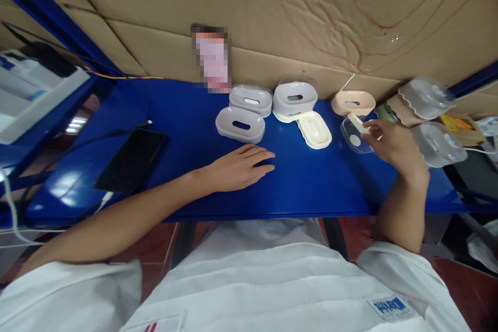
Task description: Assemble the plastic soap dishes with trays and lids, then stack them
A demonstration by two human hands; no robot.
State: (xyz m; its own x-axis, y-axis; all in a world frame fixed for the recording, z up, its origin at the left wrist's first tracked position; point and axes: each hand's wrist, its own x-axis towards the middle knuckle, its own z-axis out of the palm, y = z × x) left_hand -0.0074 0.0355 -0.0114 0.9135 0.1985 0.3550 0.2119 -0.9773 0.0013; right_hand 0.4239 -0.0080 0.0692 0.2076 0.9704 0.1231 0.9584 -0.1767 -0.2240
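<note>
My right hand (pixel 391 145) pinches a small cream-coloured flat piece (pixel 358 123), its exact kind unclear. It is held above a clear plastic dish (pixel 356 141) with a white round spot in it. Just behind stands a peach oval box (pixel 353 101) with a slot in its bottom. My left hand (pixel 245 167) lies flat on the table, fingers stretched out and holding nothing. Closest to it is a pale grey oval tray (pixel 223 127) with a slot. Beyond are two more grey slotted pieces, one a tray (pixel 251 94) and one a box (pixel 295 92), and a cream oval lid-like piece (pixel 314 129).
A dark phone (pixel 132 161) with a cable lies at the left of the blue table (pixel 187 114). Clear-topped containers (pixel 439 145) crowd the right end. Brown cardboard (pixel 155 5) walls the back. A white tray of items (pixel 58 98) stands far left.
</note>
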